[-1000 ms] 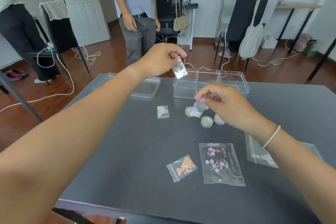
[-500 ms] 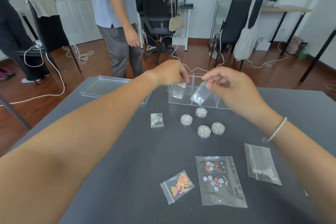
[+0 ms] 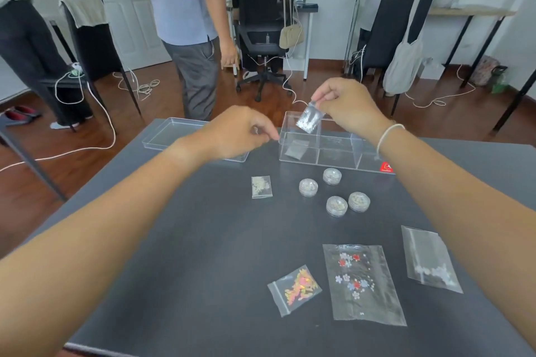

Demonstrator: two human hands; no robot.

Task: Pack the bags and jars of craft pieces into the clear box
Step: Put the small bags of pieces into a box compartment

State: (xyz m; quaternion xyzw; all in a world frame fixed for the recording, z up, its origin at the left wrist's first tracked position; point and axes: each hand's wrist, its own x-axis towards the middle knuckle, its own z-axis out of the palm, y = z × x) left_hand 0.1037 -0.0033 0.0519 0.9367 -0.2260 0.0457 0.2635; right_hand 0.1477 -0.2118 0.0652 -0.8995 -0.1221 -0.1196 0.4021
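The clear box [image 3: 342,162] stands at the far middle of the dark table, split into three compartments. A small bag [image 3: 295,149] lies in its left compartment. My right hand [image 3: 345,109] pinches a small silver-filled bag [image 3: 309,119] by its top, hanging over the box's left end. My left hand [image 3: 235,136] hovers just left of the box, fingers curled, holding nothing that I can see. On the table lie several small round jars [image 3: 308,187], a pale bag [image 3: 261,187], an orange bag [image 3: 294,289], a flower bag [image 3: 361,284] and a white-piece bag [image 3: 429,259].
The box's clear lid [image 3: 168,133] lies at the far left of the table. Beyond the far edge a person [image 3: 188,23] stands close, another sits in an office chair [image 3: 261,38], and black chairs [image 3: 385,35] and floor cables surround the table.
My left hand has let its bag drop into the box's left compartment and pulled back left. My right hand has lifted its silver bag over the box. The standing person stepped left.
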